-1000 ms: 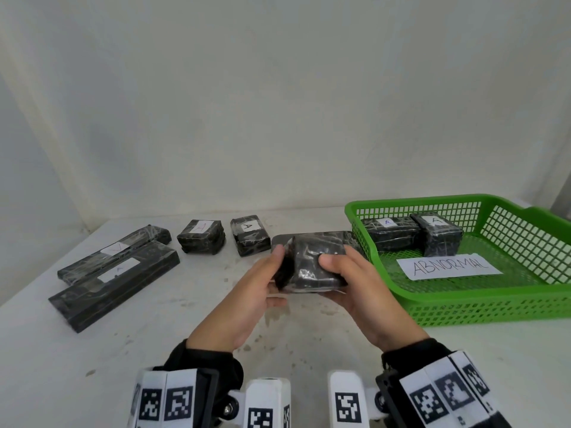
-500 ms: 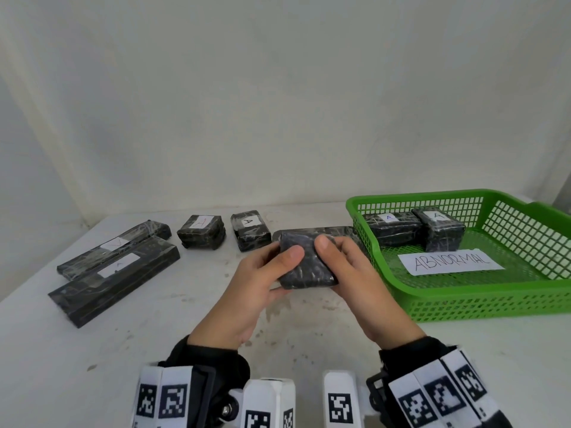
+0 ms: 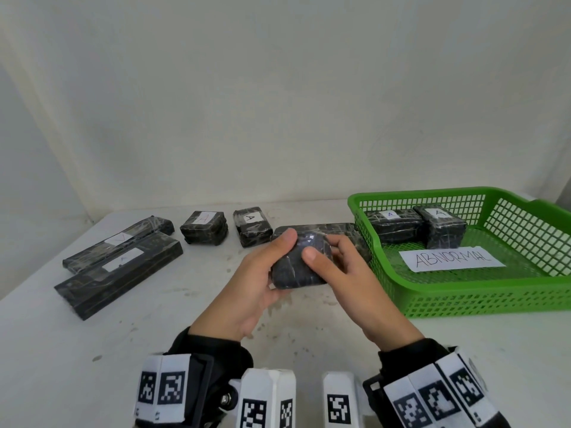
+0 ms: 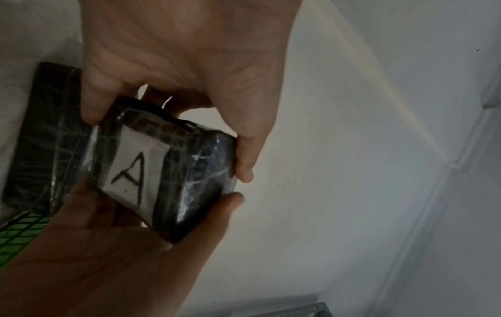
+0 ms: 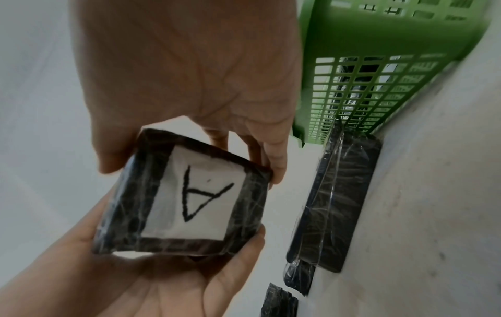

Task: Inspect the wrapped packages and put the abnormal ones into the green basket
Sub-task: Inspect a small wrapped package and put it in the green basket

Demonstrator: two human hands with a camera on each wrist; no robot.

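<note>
Rotated since the earlier frames: held package (image 3: 299,267), now turned so its white "A" label (image 5: 189,202) faces down and away from the head camera, plain black side up; both hands have regripped it

Left hand (image 3: 247,291): fingers curled, grasping the package's left end, thumb on top, fingers underneath

Right hand (image 3: 346,282): fingers curled, grasping the right end, thumb pressed on the top face

Held package: black, clear-film wrapped, raised above the white table (image 3: 61,350), near centre, just left of the green basket (image 3: 482,301)

Green basket, right side: holds two black wrapped packages, one (image 3: 394,225) on the left and one (image 3: 440,230) on the right, each labelled "A", touching at the far left corner; also a white paper sign (image 3: 451,257) reading "ABNORMAL" on the basket floor

Flat wrapped package (image 3: 336,231): on the table behind the hands, against the basket's left wall

Two small labelled packages, (image 3: 204,227) and (image 3: 251,227): far centre-left

Two long labelled packages, (image 3: 117,242) and (image 3: 120,273): left, side by side
</note>
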